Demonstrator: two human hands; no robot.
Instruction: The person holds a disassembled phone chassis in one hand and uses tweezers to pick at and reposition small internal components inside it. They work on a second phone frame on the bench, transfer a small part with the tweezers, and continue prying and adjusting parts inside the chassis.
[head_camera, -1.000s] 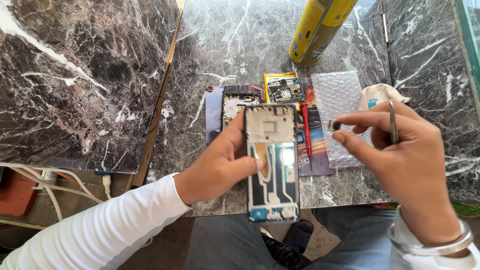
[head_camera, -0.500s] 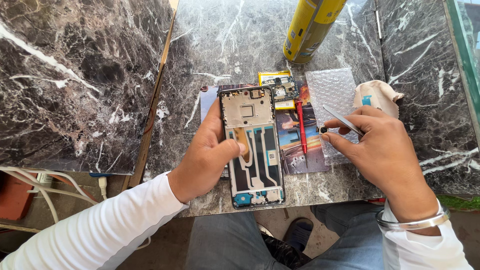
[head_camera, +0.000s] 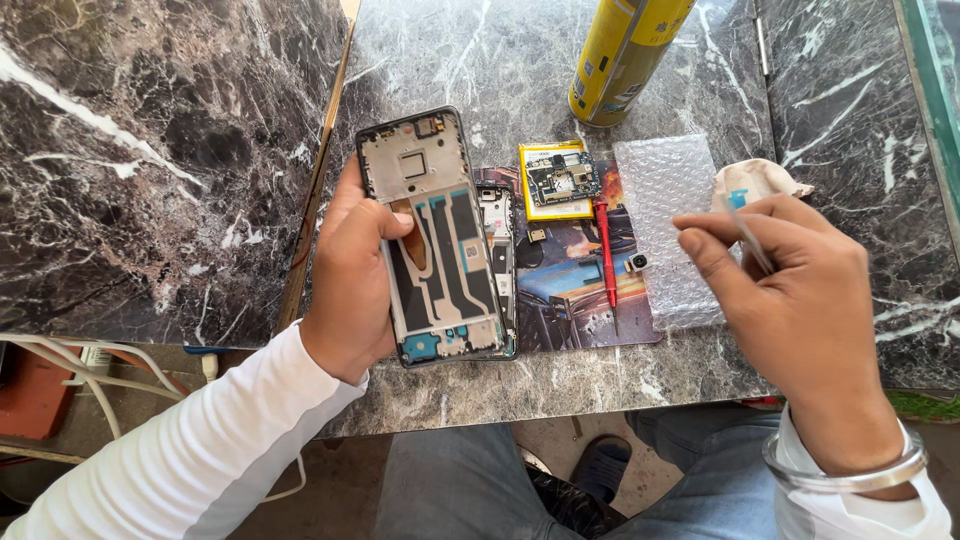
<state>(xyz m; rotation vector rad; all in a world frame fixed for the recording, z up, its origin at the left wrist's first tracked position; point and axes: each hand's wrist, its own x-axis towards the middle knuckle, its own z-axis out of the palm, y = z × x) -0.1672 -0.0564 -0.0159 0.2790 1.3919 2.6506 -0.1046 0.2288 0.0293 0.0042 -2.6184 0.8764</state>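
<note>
While our left hand gripped the opened phone frame by its left edge, thumb laid across its inner face, we held it tilted just above the marble table. Our right hand was closed around thin metal tweezers, pinched between thumb and fingers, hovering over a sheet of bubble wrap. Between the hands lay a picture mat with a red screwdriver on it, a small camera part beside that, and a circuit board resting on a yellow card. Beyond the bubble wrap sat a crumpled cloth, and farther off a yellow spray can stood near the table's far side.
</note>
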